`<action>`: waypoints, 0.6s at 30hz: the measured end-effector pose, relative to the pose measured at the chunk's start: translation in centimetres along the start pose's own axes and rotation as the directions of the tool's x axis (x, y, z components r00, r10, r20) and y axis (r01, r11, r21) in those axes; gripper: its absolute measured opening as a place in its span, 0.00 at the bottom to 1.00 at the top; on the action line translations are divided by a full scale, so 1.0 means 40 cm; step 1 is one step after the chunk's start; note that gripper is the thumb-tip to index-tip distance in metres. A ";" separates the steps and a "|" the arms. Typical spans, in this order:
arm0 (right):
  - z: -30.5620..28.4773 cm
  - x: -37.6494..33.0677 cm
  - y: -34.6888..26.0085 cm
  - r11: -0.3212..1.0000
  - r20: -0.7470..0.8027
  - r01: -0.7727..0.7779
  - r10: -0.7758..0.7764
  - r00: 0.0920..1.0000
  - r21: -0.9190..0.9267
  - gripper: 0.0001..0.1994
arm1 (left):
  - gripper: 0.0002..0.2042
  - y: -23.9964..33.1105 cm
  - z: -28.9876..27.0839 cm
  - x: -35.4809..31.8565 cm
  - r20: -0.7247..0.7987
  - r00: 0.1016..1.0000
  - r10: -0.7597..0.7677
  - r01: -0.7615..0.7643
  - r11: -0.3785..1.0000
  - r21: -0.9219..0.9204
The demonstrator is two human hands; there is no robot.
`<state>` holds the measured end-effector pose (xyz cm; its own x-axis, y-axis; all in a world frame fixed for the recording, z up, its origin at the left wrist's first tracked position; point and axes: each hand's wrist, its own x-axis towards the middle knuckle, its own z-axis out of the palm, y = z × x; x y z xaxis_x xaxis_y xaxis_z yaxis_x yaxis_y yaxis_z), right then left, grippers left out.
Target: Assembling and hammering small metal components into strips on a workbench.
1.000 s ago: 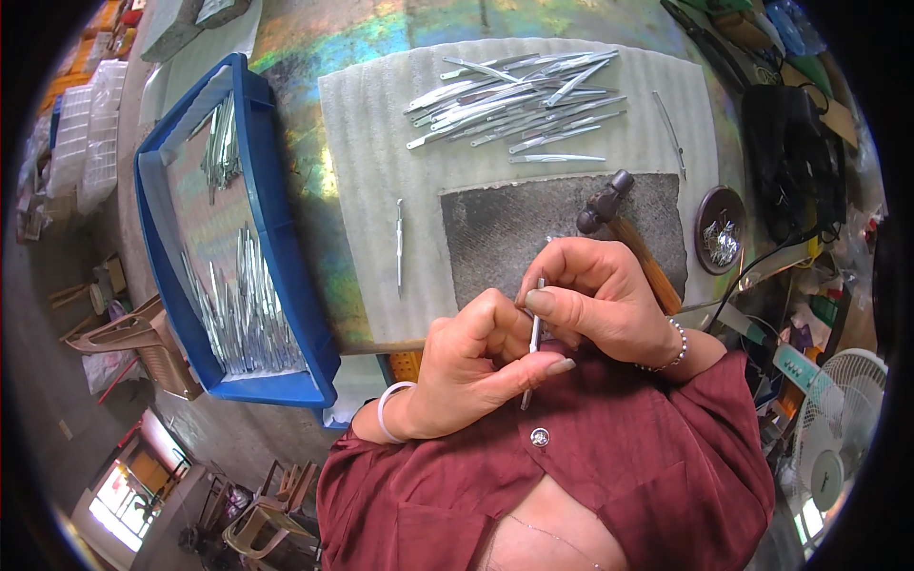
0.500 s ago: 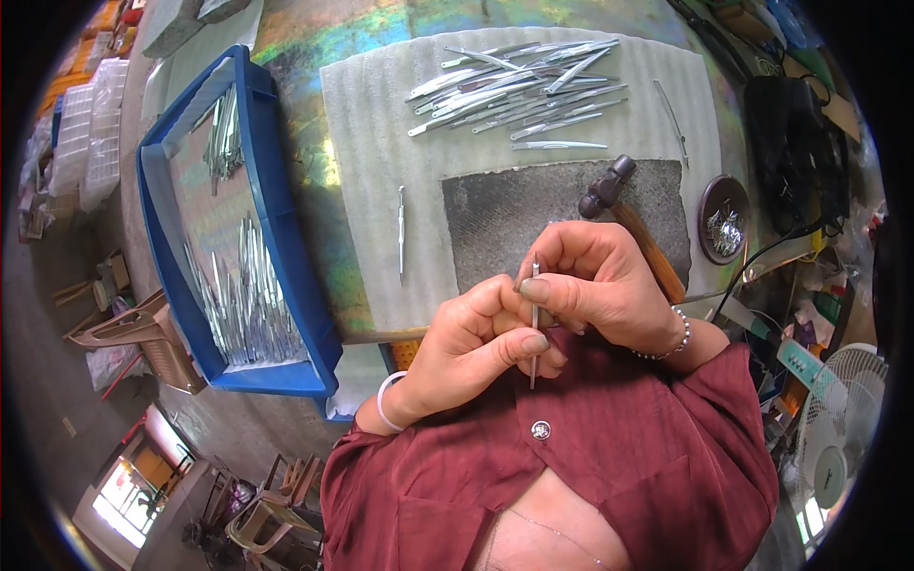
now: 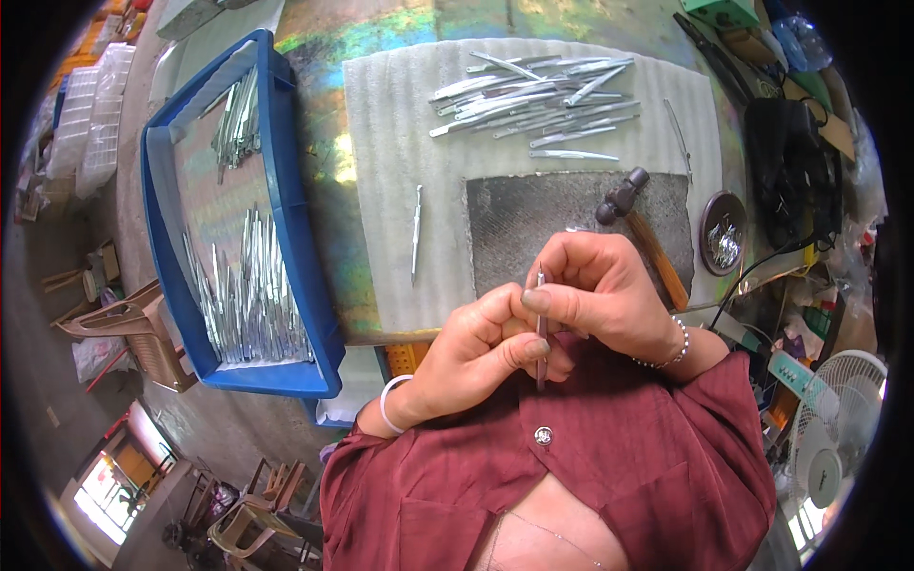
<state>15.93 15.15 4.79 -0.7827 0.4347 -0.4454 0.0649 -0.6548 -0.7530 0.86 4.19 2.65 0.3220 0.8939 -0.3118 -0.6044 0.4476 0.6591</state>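
Note:
Between my two hands a slim metal strip [image 3: 542, 326] stands on end, close to my shirt front. My left hand [image 3: 481, 350] pinches its lower part between thumb and fingers. Higher up, my right hand [image 3: 600, 290] grips it with thumb and forefinger near the top end. Beyond my right hand a ball-peen hammer [image 3: 644, 228] with a wooden handle lies on a dark grey slab [image 3: 505, 211]. A single thin metal piece [image 3: 417, 234] lies on the white foam sheet [image 3: 386, 171], left of the slab. Fingers hide part of the held strip.
A pile of flat metal strips [image 3: 533, 95] is at the far side of the foam. The blue tray [image 3: 328, 366] on the left holds two bundles of strips. At right are a round dish [image 3: 709, 205] of small shiny parts, a black cable and a white fan [image 3: 843, 409].
The table and its things sit slightly further right in view, as the head has shifted. The held strip has turned a little in my fingers; both hands keep their grip.

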 end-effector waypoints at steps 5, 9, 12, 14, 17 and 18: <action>0.027 0.016 -0.004 0.999 0.016 0.032 -0.032 0.999 -0.027 0.05 | 0.07 0.005 -0.012 -0.019 0.038 0.995 0.091 -0.093 0.994 0.053; 0.056 0.042 -0.030 0.999 0.036 -0.021 0.022 0.999 -0.028 0.06 | 0.10 0.021 -0.024 -0.037 0.071 0.995 0.070 -0.059 0.988 -0.144; 0.072 0.059 -0.034 0.997 0.040 -0.063 0.064 0.997 -0.032 0.06 | 0.13 0.015 -0.046 -0.046 0.108 0.988 0.107 -0.086 0.979 -0.185; 0.080 0.072 -0.029 0.997 0.047 -0.067 0.070 0.996 -0.048 0.05 | 0.12 0.015 -0.054 -0.051 0.094 0.987 0.129 -0.109 0.975 -0.194; 0.092 0.085 -0.031 0.996 0.048 -0.072 0.074 0.996 -0.045 0.04 | 0.12 0.015 -0.058 -0.056 0.073 0.986 0.148 -0.127 0.964 -0.233; 0.096 0.089 -0.031 0.997 0.053 -0.074 0.076 0.996 -0.032 0.04 | 0.12 0.015 -0.060 -0.058 0.058 0.987 0.153 -0.133 0.956 -0.261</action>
<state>10.70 15.14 5.98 -0.8074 0.3504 -0.4746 0.1423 -0.6651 -0.7331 -1.99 2.42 2.14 0.2676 0.9489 -0.1673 -0.8108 0.3156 0.4929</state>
